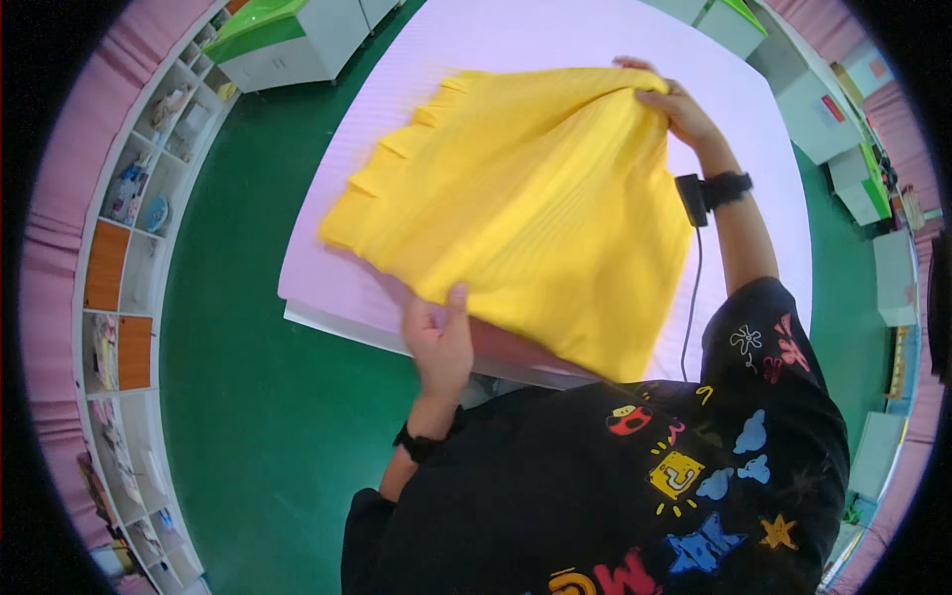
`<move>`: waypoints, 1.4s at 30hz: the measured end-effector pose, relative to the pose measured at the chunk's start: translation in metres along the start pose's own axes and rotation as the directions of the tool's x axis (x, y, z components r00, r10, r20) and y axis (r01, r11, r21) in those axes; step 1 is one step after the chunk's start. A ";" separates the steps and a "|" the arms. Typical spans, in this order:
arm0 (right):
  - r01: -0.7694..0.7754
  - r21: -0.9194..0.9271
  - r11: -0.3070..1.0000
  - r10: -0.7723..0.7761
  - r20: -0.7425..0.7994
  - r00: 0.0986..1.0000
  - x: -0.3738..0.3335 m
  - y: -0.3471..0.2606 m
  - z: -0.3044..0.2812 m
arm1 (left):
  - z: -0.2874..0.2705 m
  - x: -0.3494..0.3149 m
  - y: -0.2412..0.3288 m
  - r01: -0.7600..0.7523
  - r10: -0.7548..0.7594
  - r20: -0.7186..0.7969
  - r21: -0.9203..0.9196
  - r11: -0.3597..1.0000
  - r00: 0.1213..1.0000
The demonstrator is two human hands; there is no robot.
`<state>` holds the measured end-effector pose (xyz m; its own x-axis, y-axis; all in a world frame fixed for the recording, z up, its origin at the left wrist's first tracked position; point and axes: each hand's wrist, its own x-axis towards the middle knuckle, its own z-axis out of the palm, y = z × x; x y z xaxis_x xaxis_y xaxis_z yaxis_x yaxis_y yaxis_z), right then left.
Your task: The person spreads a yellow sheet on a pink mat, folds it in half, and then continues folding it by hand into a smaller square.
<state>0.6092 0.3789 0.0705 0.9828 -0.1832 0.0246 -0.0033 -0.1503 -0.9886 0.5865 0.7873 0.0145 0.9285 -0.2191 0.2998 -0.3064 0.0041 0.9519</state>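
A bright yellow cloth (516,198) with fine ribbing and a wavy or fringed far-left edge is spread between my hands, partly lifted off the table. My left hand (437,342) pinches its near edge, thumb on top and the fingers mostly hidden beneath. At the far right corner, my right hand (679,107) grips the gathered fabric, and folds run from there across the cloth. The near right part hangs down toward my body. Whether it is a scarf, a shawl or a garment, I cannot tell.
Under the cloth is a table with a pale pink-lilac cover (347,129). A black cable (693,307) runs down from the device (691,200) on my right wrist. Open shelves (124,297) line the left wall; green-topped white cabinets (288,45) stand beyond the table.
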 end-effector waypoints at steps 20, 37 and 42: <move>-0.366 0.263 0.893 0.431 -0.264 0.863 -0.134 0.033 -0.068 | 0.035 0.256 0.020 0.209 -0.085 0.457 -0.227 0.951 0.886; -0.534 -0.181 0.826 0.272 -0.701 0.659 -0.279 0.082 0.112 | -0.046 0.022 -0.052 0.254 -0.581 0.601 0.542 0.801 0.549; -0.671 0.210 0.712 0.661 -0.524 0.537 -0.277 0.068 0.098 | -0.057 0.016 -0.058 0.389 -0.619 0.618 0.482 0.785 0.485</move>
<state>0.3546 0.5151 -0.0184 0.4289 -0.7069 -0.5623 -0.6227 0.2196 -0.7510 0.6313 0.8390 -0.0326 0.5105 -0.7113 -0.4832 0.0195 -0.5522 0.8335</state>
